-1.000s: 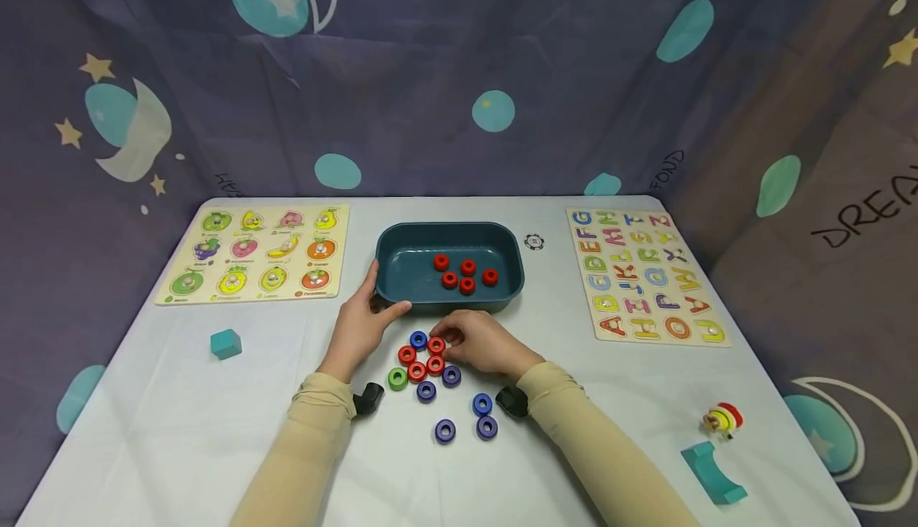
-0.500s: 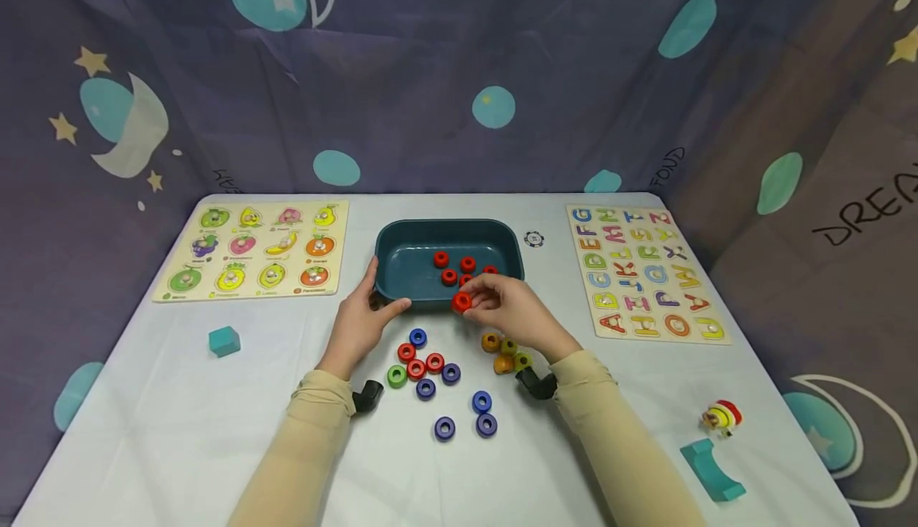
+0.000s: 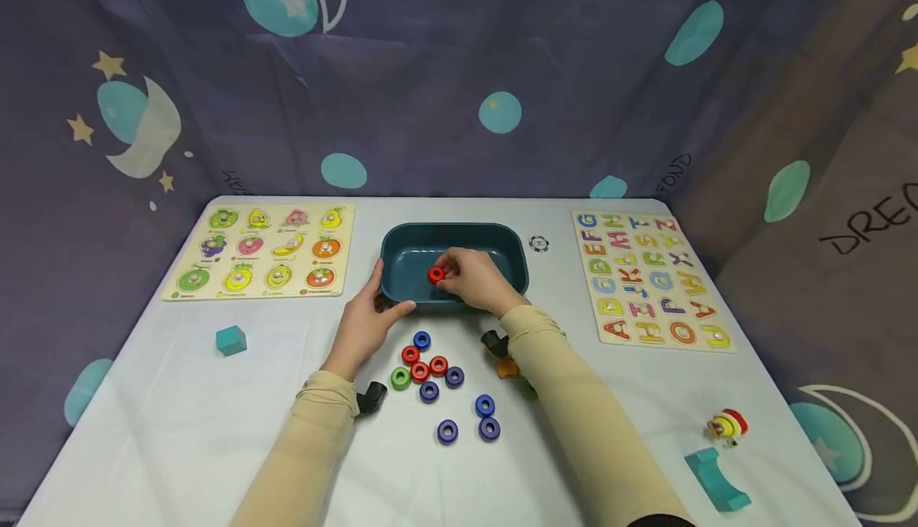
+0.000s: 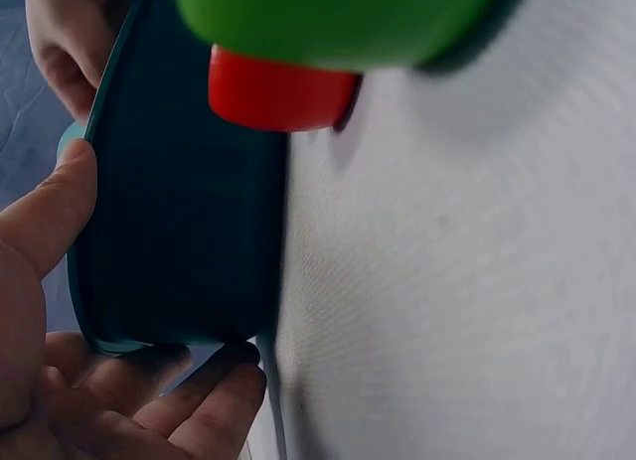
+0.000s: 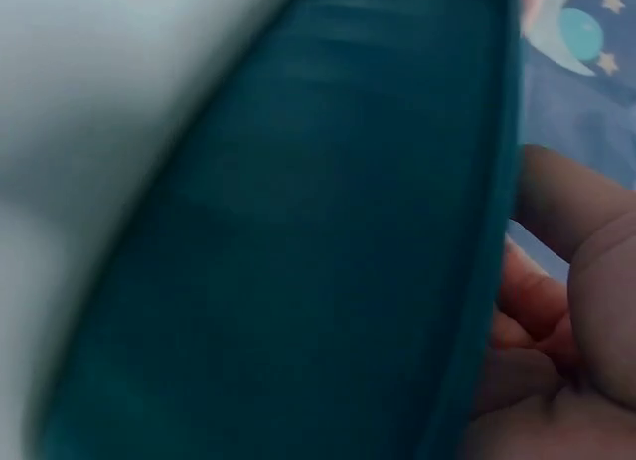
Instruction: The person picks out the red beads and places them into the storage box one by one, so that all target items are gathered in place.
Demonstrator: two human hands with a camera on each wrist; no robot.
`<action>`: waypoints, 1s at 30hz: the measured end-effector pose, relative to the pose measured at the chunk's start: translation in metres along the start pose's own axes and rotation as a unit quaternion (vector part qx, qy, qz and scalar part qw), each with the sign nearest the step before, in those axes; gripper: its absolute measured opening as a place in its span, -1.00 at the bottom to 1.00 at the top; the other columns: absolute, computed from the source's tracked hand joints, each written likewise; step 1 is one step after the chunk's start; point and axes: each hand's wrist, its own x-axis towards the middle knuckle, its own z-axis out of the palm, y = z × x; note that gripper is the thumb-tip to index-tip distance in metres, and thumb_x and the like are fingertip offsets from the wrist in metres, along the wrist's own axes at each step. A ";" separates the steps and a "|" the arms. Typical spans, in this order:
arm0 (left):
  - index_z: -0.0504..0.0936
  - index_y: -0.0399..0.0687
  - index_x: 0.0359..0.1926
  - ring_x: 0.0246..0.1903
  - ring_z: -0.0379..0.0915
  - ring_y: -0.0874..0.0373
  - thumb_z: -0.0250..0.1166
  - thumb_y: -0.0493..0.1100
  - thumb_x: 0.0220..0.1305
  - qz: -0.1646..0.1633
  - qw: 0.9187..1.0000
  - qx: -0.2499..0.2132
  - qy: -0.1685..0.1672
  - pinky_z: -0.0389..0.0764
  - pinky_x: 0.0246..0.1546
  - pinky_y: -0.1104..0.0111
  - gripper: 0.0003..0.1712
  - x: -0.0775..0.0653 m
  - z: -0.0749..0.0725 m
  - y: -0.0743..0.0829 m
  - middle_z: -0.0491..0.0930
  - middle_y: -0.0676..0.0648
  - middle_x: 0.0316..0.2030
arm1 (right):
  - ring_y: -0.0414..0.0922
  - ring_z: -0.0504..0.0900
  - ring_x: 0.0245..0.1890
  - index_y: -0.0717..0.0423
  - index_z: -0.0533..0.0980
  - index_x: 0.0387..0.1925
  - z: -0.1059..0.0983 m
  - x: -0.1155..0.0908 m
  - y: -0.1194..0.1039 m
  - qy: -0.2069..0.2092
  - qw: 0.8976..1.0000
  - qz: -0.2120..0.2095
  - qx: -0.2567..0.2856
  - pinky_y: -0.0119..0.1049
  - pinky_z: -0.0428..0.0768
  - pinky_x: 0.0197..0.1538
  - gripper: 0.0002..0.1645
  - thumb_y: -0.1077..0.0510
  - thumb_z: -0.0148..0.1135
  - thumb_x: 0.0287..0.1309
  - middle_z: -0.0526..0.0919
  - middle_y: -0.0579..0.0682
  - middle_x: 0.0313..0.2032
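Since my right fingers (image 3: 453,259) pinch a glossy red ring (image 3: 432,276), I'd release it low, spread left fingers (image 3: 370,284) gripping the dark-teal rectangular tray (image 3: 407,260).

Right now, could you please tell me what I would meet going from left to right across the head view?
Teal cube, left hand, held red ring, right hand, round chip, letter puzzle.

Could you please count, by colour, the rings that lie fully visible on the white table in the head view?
Red rings: 3
Green ring: 1
Blue rings: 2
Purple rings: 4
Total: 10
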 end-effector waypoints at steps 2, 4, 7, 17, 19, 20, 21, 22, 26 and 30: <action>-0.18 0.45 0.50 0.38 0.23 0.00 0.36 0.16 0.15 -0.001 1.000 -0.001 -0.001 0.33 0.34 0.12 0.09 0.000 0.001 0.000 0.10 -0.03 0.48 | -0.17 0.59 -0.25 0.10 0.57 -0.07 0.004 0.005 -0.001 -0.006 1.000 -0.001 -0.016 -0.32 0.61 -0.09 -0.68 0.17 0.35 0.12 0.66 -0.04 -0.24; -0.17 0.44 0.50 0.38 0.23 0.01 0.37 0.16 0.14 -0.001 1.000 -0.002 -0.003 0.33 0.34 0.12 0.09 0.000 0.003 0.000 0.10 -0.02 0.47 | -0.15 0.59 -0.23 0.12 0.57 -0.04 0.007 0.009 0.000 -0.012 1.000 0.002 -0.027 -0.30 0.61 -0.06 -0.67 0.18 0.34 0.13 0.66 -0.03 -0.22; -0.16 0.42 0.51 0.38 0.24 0.01 0.37 0.15 0.14 0.002 1.000 -0.004 -0.005 0.34 0.33 0.12 0.10 -0.001 0.005 0.001 0.11 -0.03 0.47 | -0.11 0.60 -0.17 0.15 0.57 0.00 0.008 0.010 0.002 -0.016 0.999 0.017 -0.031 -0.25 0.60 -0.01 -0.64 0.19 0.32 0.15 0.66 0.01 -0.17; -0.16 0.44 0.50 0.36 0.26 0.01 0.37 0.17 0.14 0.006 1.000 0.005 -0.004 0.34 0.33 0.11 0.09 -0.001 0.004 0.004 0.13 -0.03 0.46 | -0.11 0.62 -0.13 0.19 0.56 0.04 0.000 0.001 0.000 0.004 1.000 0.018 0.026 -0.24 0.62 0.00 -0.62 0.21 0.28 0.17 0.67 0.07 -0.07; -0.17 0.44 0.50 0.37 0.25 0.01 0.36 0.17 0.14 0.003 1.000 0.005 -0.007 0.33 0.34 0.11 0.09 -0.001 0.003 0.003 0.12 -0.03 0.47 | -0.13 0.62 -0.13 0.18 0.56 0.05 -0.002 -0.003 -0.003 0.003 0.999 0.016 0.039 -0.24 0.62 0.00 -0.62 0.19 0.27 0.18 0.67 0.08 -0.06; -0.17 0.44 0.50 0.37 0.24 0.00 0.36 0.17 0.15 0.002 1.000 0.005 -0.008 0.33 0.34 0.11 0.09 -0.001 0.003 0.003 0.11 -0.03 0.47 | -0.13 0.62 -0.13 0.16 0.56 0.05 -0.003 -0.005 -0.004 0.002 0.999 0.015 0.046 -0.25 0.62 0.00 -0.62 0.18 0.27 0.18 0.67 0.08 -0.05; -0.17 0.44 0.50 0.37 0.24 0.00 0.36 0.17 0.15 0.001 1.000 0.005 -0.008 0.32 0.35 0.10 0.09 -0.001 0.003 0.003 0.12 -0.03 0.47 | -0.14 0.62 -0.13 0.15 0.56 0.04 -0.004 -0.007 -0.006 0.002 0.998 0.015 0.053 -0.25 0.63 0.00 -0.63 0.18 0.27 0.18 0.67 0.08 -0.04; -0.17 0.44 0.50 0.38 0.24 0.00 0.36 0.17 0.15 0.000 1.000 0.004 -0.008 0.32 0.35 0.10 0.09 -0.001 0.002 0.003 0.11 -0.04 0.47 | -0.15 0.62 -0.13 0.14 0.56 0.04 -0.004 -0.009 -0.007 0.002 0.998 0.014 0.062 -0.25 0.63 -0.01 -0.63 0.17 0.27 0.18 0.67 0.08 -0.03; -0.18 0.45 0.50 0.37 0.25 -0.01 0.35 0.17 0.15 0.000 1.000 0.004 -0.006 0.33 0.34 0.09 0.09 0.000 0.001 0.002 0.14 -0.05 0.46 | -0.20 0.62 -0.19 0.09 0.58 0.02 -0.008 -0.022 -0.014 0.005 0.996 0.008 0.089 -0.31 0.65 -0.09 -0.65 0.15 0.28 0.17 0.69 -0.03 -0.14; -0.19 0.47 0.50 0.36 0.27 -0.01 0.35 0.17 0.16 -0.002 1.000 0.001 -0.005 0.35 0.33 0.09 0.08 0.000 -0.001 -0.001 0.16 -0.07 0.45 | -0.24 0.62 -0.25 0.08 0.60 -0.02 -0.003 -0.042 -0.019 0.006 0.993 -0.004 0.116 -0.38 0.64 -0.15 -0.66 0.14 0.33 0.14 0.69 -0.07 -0.20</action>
